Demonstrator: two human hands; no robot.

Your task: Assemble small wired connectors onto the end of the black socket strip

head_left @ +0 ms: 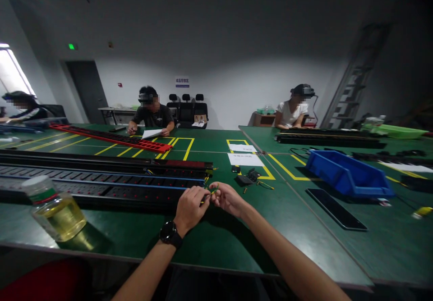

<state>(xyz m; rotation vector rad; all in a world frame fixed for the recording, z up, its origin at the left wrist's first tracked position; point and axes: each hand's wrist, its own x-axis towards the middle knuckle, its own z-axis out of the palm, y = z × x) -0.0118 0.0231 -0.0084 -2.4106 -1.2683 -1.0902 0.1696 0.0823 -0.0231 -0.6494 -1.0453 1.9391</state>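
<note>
My left hand (191, 207), with a black watch on its wrist, is closed at the right end of a long black rail assembly (135, 193) dotted with red. What its fingers hold is mostly hidden; a bit of dark and yellow shows there. Close beside it, my right hand (227, 198) pinches a thin yellow-green wire (214, 192). The fingertips of both hands nearly meet. Beyond them on the green table (237, 242) lie a small black part (248, 178) and a yellow wire piece (265, 185).
A bottle of yellow liquid (60, 213) stands at the left front. To the right are a dark phone-like slab (334, 208) and a blue bin (348, 175). Paper sheets (245, 159) and a red rail (135, 143) lie farther back. Other people sit across the table.
</note>
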